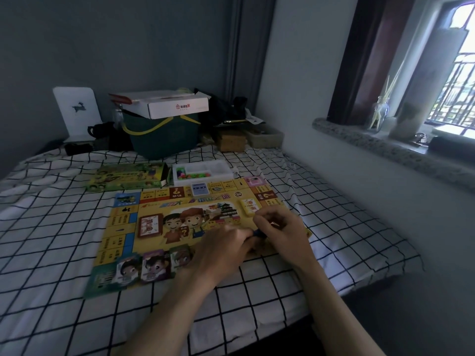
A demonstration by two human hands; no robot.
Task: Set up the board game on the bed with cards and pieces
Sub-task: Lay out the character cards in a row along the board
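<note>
The yellow game board [159,214] lies flat on the checked bed sheet [51,227]. On it sit a red-brown card deck [150,225], a blue card deck [199,189] and a yellow card deck [250,207]. Three character cards [154,264] stand along the board's near edge. My left hand [221,250] and my right hand [280,229] meet over the board's near right corner. Both pinch a small dark blue piece [257,233] between their fingertips. Most of that piece is hidden.
The green game box [126,177] and a white tray [223,170] holding coloured pieces lie just beyond the board. A green basket [164,140] topped by a white carton stands at the bed's head among clutter. A wall and stone windowsill [372,145] run along the right.
</note>
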